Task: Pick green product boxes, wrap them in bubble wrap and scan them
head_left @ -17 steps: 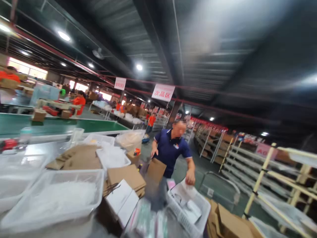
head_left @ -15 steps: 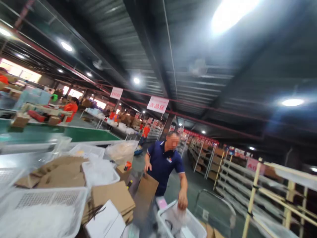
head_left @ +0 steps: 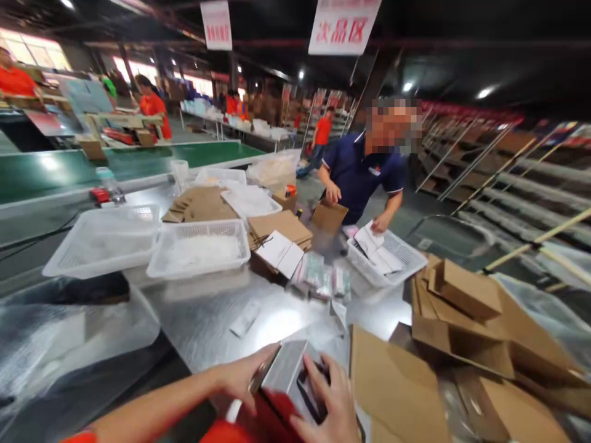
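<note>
Low in the head view, a small silver-grey box (head_left: 285, 368) with dark markings is held between my two hands, above the near edge of the metal table (head_left: 198, 314). My left hand (head_left: 247, 376) grips the box's left side. Around its right side curl the fingers of my right hand (head_left: 331, 403). The underside of the box is hidden. Just beyond it on the table lie a small flat clear packet (head_left: 245, 318) and several plastic-wrapped packs (head_left: 318, 277).
White baskets (head_left: 198, 249) stand left of centre, beside stacked cardboard (head_left: 281, 227). Flattened cardboard (head_left: 394, 381) and open cartons (head_left: 466, 332) crowd the right. Across the table a person in a dark blue shirt (head_left: 355, 172) reaches into a white basket (head_left: 410, 271). A green conveyor (head_left: 203, 154) runs behind.
My view has swung down from the ceiling to the table, bringing my hands and the box into sight. The person opposite now holds white sheets or flat packs over the basket.
</note>
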